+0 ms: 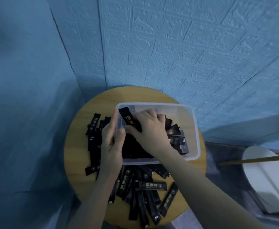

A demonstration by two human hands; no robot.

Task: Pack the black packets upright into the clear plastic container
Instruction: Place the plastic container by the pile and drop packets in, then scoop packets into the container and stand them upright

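Clear plastic container (191, 129): rectangular, on the round wooden bench (79, 146), set toward the bench's far side. Left hand (112, 146): grip clasped over the container's left wall, thumb inside. Right hand (149, 129): inside the container, grip pinching one black packet (129, 119), tilted against the left wall. More packets (178, 138) lean inside the container's right half. Loose packets (145, 192) lie scattered left of and in front of the container.
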